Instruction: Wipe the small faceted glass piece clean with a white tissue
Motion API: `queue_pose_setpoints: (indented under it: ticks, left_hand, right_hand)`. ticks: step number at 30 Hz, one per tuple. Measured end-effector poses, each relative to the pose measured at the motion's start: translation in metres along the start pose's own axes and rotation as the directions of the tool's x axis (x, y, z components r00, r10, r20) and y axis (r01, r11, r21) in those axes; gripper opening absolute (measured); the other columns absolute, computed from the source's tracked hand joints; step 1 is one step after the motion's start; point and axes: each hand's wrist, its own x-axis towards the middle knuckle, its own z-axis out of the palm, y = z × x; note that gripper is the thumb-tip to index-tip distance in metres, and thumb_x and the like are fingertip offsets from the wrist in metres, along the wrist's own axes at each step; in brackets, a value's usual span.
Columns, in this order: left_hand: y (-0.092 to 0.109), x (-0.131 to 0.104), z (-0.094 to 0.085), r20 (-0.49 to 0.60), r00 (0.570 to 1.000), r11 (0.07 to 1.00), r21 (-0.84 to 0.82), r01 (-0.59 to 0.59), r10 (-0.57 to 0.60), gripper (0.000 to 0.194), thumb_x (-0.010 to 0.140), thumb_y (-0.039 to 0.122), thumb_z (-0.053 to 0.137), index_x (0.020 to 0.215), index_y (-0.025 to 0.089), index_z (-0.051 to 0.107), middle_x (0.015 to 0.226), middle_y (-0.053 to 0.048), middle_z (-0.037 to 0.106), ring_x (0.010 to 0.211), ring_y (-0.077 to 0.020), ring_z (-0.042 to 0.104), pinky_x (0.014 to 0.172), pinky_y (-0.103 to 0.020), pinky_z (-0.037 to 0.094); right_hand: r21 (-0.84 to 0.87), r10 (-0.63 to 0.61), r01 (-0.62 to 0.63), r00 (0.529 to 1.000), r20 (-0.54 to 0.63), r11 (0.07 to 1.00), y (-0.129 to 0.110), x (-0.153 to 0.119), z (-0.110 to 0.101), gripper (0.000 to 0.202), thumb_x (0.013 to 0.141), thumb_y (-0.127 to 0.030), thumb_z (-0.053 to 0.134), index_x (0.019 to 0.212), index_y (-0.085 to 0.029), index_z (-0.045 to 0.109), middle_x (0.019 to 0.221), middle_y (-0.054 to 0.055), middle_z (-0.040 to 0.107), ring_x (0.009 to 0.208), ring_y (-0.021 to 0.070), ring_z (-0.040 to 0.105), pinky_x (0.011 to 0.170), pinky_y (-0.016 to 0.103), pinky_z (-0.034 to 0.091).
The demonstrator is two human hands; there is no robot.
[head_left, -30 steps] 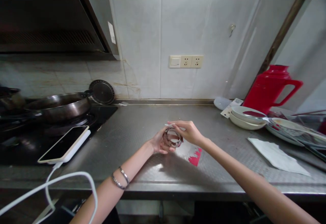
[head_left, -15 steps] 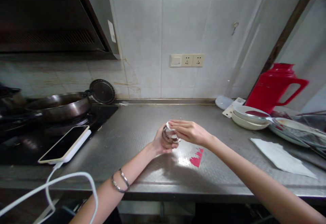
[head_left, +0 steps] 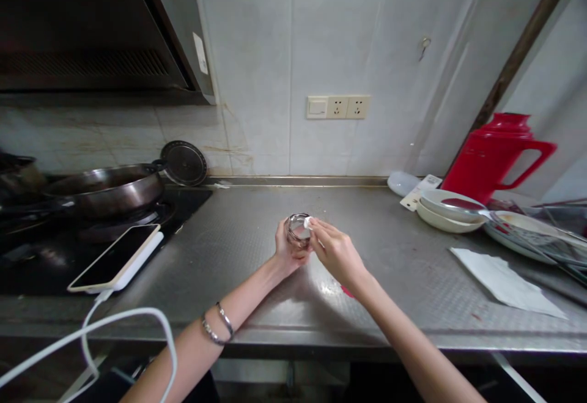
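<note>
1. Sitting on the black hob (head_left: 50,250), well left of and below the wall socket panel (head_left: 338,107), is a deep steel frying pan (head_left: 114,192).
2. A smartphone (head_left: 114,258) lies screen up on a white block at the hob's front right, farther below the socket panel's level; a white cable (head_left: 137,312) loops out beneath it.
3. A round black disc (head_left: 183,163) leans on the tiles, left of the socket panel and slightly lower.
4. Below the socket panel and a little left, the left hand (head_left: 287,253) curls part-closed around a round glass vessel (head_left: 298,230); two silver bangles (head_left: 222,323) circle that forearm.
5. The vessel is over the steel counter (head_left: 243,225), almost straight below the socket panel, its mouth facing up toward the camera.
6. The right hand (head_left: 337,250), directly below the socket panel, pinches a small white wad (head_left: 307,222) between nearly closed fingertips at the vessel's right rim; contact with the glass is unclear.
7. Well right of the socket panel and lower stand stacked white bowls (head_left: 447,224), a white paper napkin (head_left: 507,284) nearer the front edge, and a red thermos flask (head_left: 490,158) behind.
</note>
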Motion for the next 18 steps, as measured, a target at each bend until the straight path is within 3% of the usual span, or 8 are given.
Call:
queue_pose_setpoints:
  ticks: [4, 8, 10, 15, 18]
  left_hand:
    - [-0.005, 0.002, -0.002, -0.130, 0.987, 0.990, -0.096, -0.108, 0.095, 0.055, 0.080, 0.063, 0.033, 0.066, 0.015, 0.057, 0.036, 0.003, 0.040, 0.025, -0.0058, 0.021, 0.031, -0.020, 0.012]
    - [-0.006, 0.007, -0.003, -0.206, 0.942, 0.930, -0.201, -0.307, 0.266, 0.044, 0.082, 0.051, 0.040, 0.066, 0.014, 0.057, 0.049, 0.000, 0.054, 0.034, -0.0078, 0.040, 0.037, -0.020, 0.028]
    - [-0.005, 0.009, -0.001, -0.232, 0.926, 0.906, -0.238, -0.350, 0.297, 0.040, 0.081, 0.048, 0.044, 0.065, 0.013, 0.057, 0.054, -0.002, 0.057, 0.042, -0.0100, 0.049, 0.044, -0.021, 0.036]
    - [-0.002, 0.008, 0.002, -0.291, 0.926, 0.906, -0.274, -0.323, 0.242, 0.039, 0.082, 0.044, 0.043, 0.057, 0.016, 0.052, 0.047, -0.001, 0.051, 0.044, -0.0109, 0.049, 0.052, -0.023, 0.041]
    - [-0.001, 0.007, 0.000, -0.217, 0.959, 0.936, -0.258, -0.239, 0.185, 0.045, 0.081, 0.052, 0.041, 0.050, 0.019, 0.044, 0.042, 0.001, 0.043, 0.039, -0.0106, 0.044, 0.047, -0.025, 0.039]
  right_hand:
    - [-0.045, 0.148, -0.151, 0.987, -0.064, 0.987, -0.022, -0.007, 0.021, 0.024, 0.090, -0.012, 0.040, 0.099, -0.012, 0.063, 0.112, 0.017, 0.065, 0.114, 0.0261, 0.057, 0.089, 0.039, 0.054]
    - [-0.026, 0.204, -0.210, 0.968, -0.143, 0.977, -0.041, -0.010, 0.034, 0.025, 0.090, -0.012, 0.041, 0.104, -0.011, 0.062, 0.113, 0.018, 0.065, 0.117, 0.0270, 0.054, 0.089, 0.041, 0.054]
    - [-0.010, 0.214, -0.220, 0.960, -0.178, 0.976, -0.048, -0.011, 0.038, 0.026, 0.090, -0.012, 0.042, 0.107, -0.009, 0.061, 0.114, 0.019, 0.064, 0.120, 0.0277, 0.052, 0.091, 0.042, 0.053]
    - [0.035, 0.234, -0.233, 0.945, -0.230, 0.972, -0.061, -0.015, 0.048, 0.031, 0.091, -0.012, 0.039, 0.115, -0.008, 0.058, 0.116, 0.018, 0.063, 0.120, 0.0270, 0.051, 0.093, 0.044, 0.051]
    - [0.065, 0.250, -0.241, 0.937, -0.244, 0.968, -0.068, -0.014, 0.053, 0.032, 0.091, -0.012, 0.039, 0.114, -0.007, 0.059, 0.117, 0.019, 0.062, 0.119, 0.0263, 0.053, 0.094, 0.043, 0.051]
